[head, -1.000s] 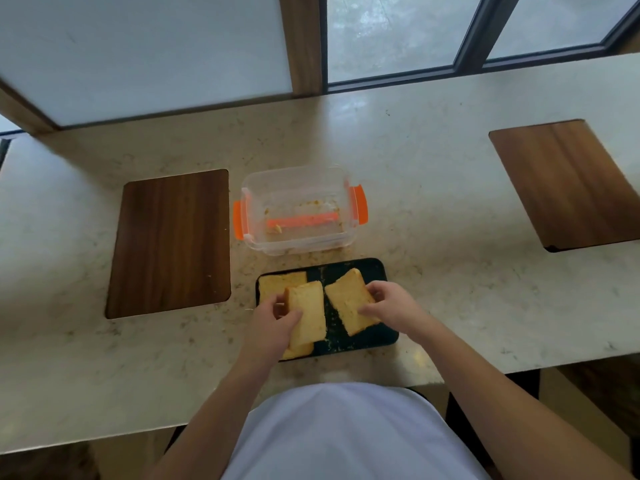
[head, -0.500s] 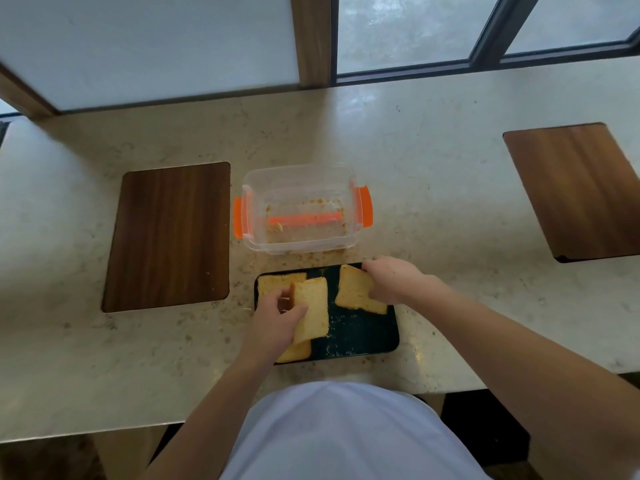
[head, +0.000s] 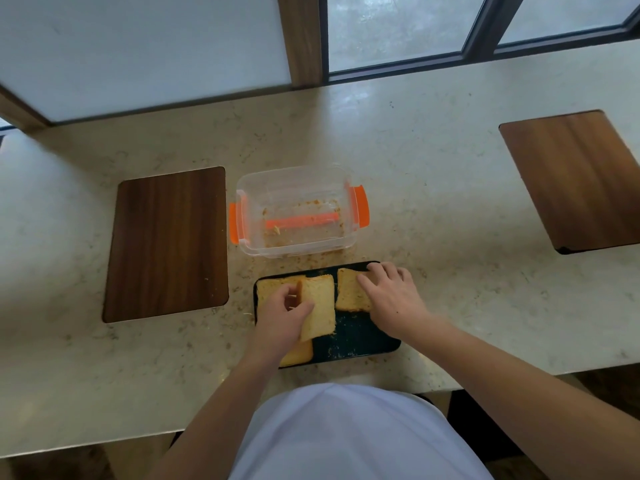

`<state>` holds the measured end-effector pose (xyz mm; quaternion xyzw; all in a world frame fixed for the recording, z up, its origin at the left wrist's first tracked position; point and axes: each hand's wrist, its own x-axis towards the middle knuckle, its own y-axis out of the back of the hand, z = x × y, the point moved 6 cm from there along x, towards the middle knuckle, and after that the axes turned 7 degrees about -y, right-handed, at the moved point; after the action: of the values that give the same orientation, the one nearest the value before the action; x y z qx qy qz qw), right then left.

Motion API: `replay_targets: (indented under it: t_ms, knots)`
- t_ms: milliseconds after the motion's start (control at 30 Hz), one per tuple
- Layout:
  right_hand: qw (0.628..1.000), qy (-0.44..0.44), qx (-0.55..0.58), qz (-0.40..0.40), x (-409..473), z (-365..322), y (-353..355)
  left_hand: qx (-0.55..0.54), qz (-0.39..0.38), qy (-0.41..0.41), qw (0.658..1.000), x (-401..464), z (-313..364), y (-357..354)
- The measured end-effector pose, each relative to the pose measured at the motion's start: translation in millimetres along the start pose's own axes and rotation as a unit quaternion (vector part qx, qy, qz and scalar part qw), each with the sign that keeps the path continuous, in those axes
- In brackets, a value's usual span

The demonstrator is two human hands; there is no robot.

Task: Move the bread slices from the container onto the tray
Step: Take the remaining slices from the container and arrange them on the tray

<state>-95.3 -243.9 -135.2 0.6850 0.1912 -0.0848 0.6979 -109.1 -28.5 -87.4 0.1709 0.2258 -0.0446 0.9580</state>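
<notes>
A dark tray (head: 360,341) lies at the counter's near edge. My left hand (head: 282,317) grips a bread slice (head: 318,306) by its left edge, tilted above the tray's left half. Under it lie more slices: one at the tray's far left corner (head: 272,285) and one at the near left (head: 298,355). My right hand (head: 391,296) rests with spread fingers on another slice (head: 349,291) lying flat at the tray's far right. Just behind the tray stands the clear container (head: 294,211) with orange clips; it holds only crumbs.
A dark wooden board (head: 166,244) is set into the marble counter to the left, and another board (head: 575,178) at the far right. Crumbs lie around the container and tray. A window frame runs along the back.
My right hand slid its slice from the tray's middle to the far right corner and laid it flat, fingers now spread on top. My left hand keeps holding its slice.
</notes>
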Motion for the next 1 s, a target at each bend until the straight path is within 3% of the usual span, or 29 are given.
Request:
replay_targets:
  t_ms: [1000]
  knots:
    - [0.999,0.048,-0.014,-0.012,15,-11,14,-0.045,-0.003,0.042,0.998,1,-9,1]
